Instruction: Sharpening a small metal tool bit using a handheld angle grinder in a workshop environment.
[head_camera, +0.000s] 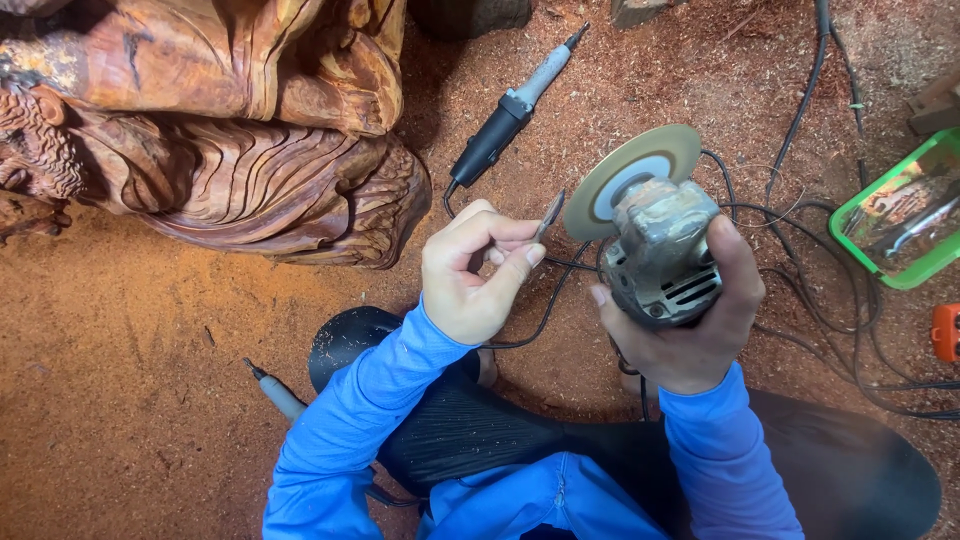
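Angle grinder (655, 250): held at frame centre-right, body wrapped from below by the right hand (690, 320); worn, dusty casing.
Grinder disc (632, 180): round, thin, pale gold, at 11 o'clock from the grinder body, tilted with its face toward the camera.
Right hand: closed firmly round the grinder body, thumb on the 3 o'clock side, fingers on the 9 o'clock side.
Left hand (470, 270): closed in a pinch on a small metal blade (551, 212); other fingers curled.
Small metal blade: long axis runs about 1 to 7 o'clock, tip just beside the disc edge; contact cannot be told.
Key relation: disc lies at 3 o'clock from the left hand, near; left hand is nearer the disc edge.
Nearby: rotary carving handpiece (512, 108) at 12 o'clock on sawdust; carved wood sculpture (230, 130) at 10 o'clock; green tray (848, 225) at 3 o'clock.
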